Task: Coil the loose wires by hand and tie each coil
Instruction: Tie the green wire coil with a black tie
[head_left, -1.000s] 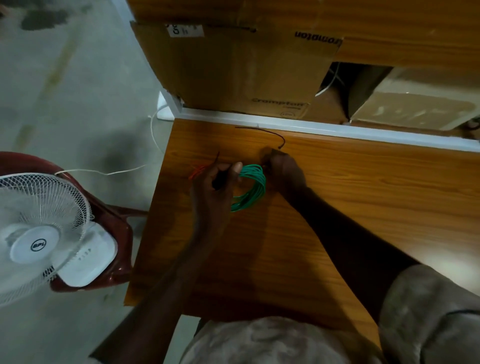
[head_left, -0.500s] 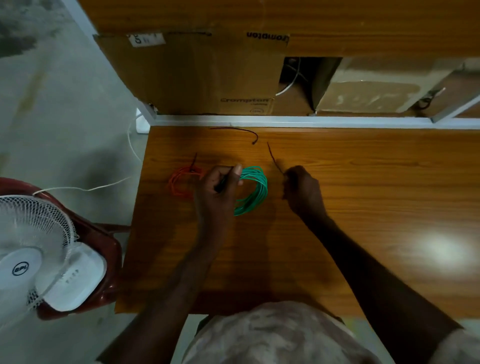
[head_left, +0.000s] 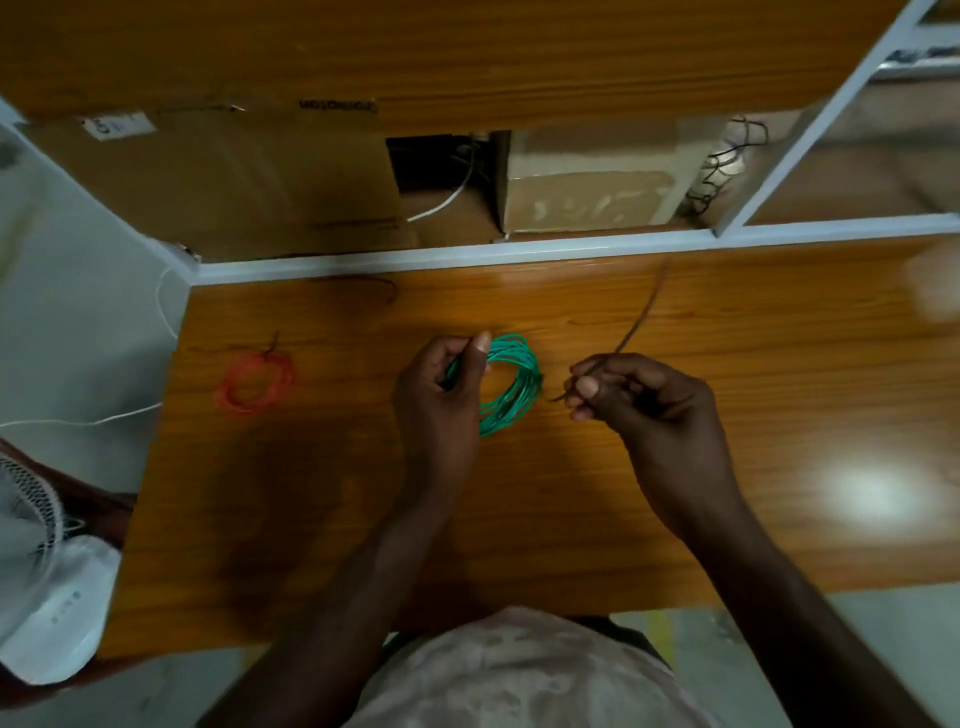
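Observation:
A green wire coil (head_left: 511, 384) is held above the middle of the wooden table (head_left: 571, 493), pinched at its left side by my left hand (head_left: 441, 400). My right hand (head_left: 639, 400), just right of the coil, grips a short dark tie wire (head_left: 636, 325) that sticks up and away toward the back edge. A red wire coil (head_left: 254, 384) with a dark tie on it lies flat at the table's left side. Another short dark wire piece (head_left: 371, 285) lies near the back left edge.
Cardboard boxes (head_left: 249, 182) and a shelf (head_left: 467, 52) with a white frame stand behind the table. A white fan (head_left: 47, 587) on a dark red chair stands at the left, with a white cord (head_left: 93, 421) running across the floor.
My right hand picked up a dark tie wire from near the back edge and brought it beside the green coil. The red coil now lies apart at the left, uncovered.

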